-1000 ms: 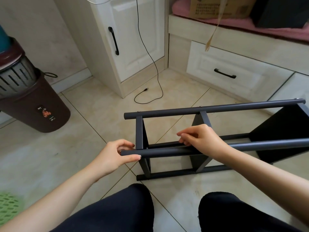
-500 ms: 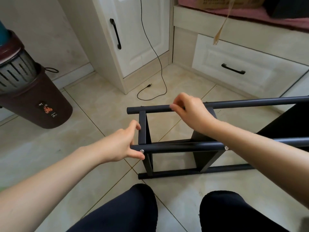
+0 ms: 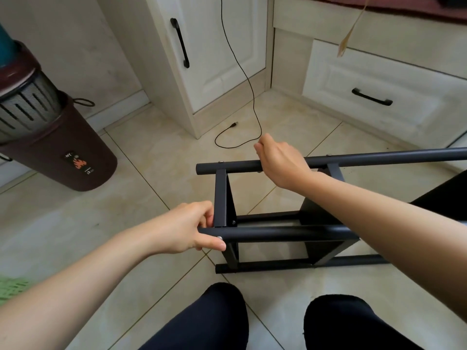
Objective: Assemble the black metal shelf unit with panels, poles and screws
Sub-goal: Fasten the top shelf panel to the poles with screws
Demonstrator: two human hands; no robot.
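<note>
While seated on the tiled floor [image 3: 156, 173], knees [image 3: 217, 314] in dark trousers noted at the bottom edge, just short of the shelf frame [image 3: 278, 223]. Frame found lying on its side on the tiles directly ahead, poles running left to right and off the right edge. Lowest pole [image 3: 265, 266] resting on the floor nearest the knees. Near upper pole [image 3: 278, 233] gripped at its left end by the left hand [image 3: 187, 227]: thumb under the end beside a silver screw [image 3: 219, 237], fingers curled over the top against the upright panel [image 3: 223, 198]. Second panel [image 3: 326, 238] fixed further right between the poles, partly hidden by the right forearm. Far upper pole [image 3: 379, 157] grasped by the right hand [image 3: 280, 160], fingers wrapped over and round it, a little right of its left end. Screw heads visible on top of that pole at the panel joints. Beyond the frame, black cable [image 3: 242, 79] trailing down the cupboard door [image 3: 217, 46] and looping on the floor. Brown bin [image 3: 65, 152] standing to the left with a slatted grey insert. White drawer [image 3: 379, 97] with a black handle at far right.
</note>
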